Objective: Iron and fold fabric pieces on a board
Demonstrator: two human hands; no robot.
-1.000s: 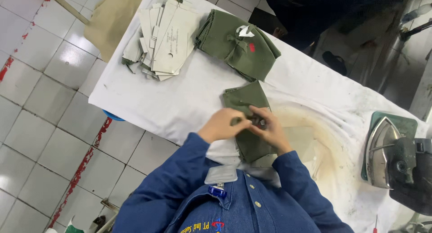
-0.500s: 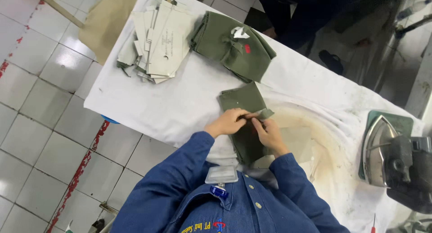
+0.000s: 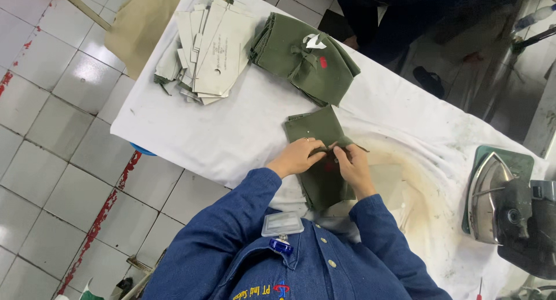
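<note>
1. The left hand (image 3: 298,156) presses flat on the green cloth piece (image 3: 315,155), fingers pinching its folded edge in a narrow grip.
2. The right hand (image 3: 353,168) pinches the same fold from the other side, its grip closed on the cloth.
3. The cloth piece lies on the white table (image 3: 231,132), just before the person.
4. A stack of green pieces (image 3: 304,59) and grey card templates (image 3: 211,45) sit farther back.
5. An iron (image 3: 492,196) rests at the right.
</note>
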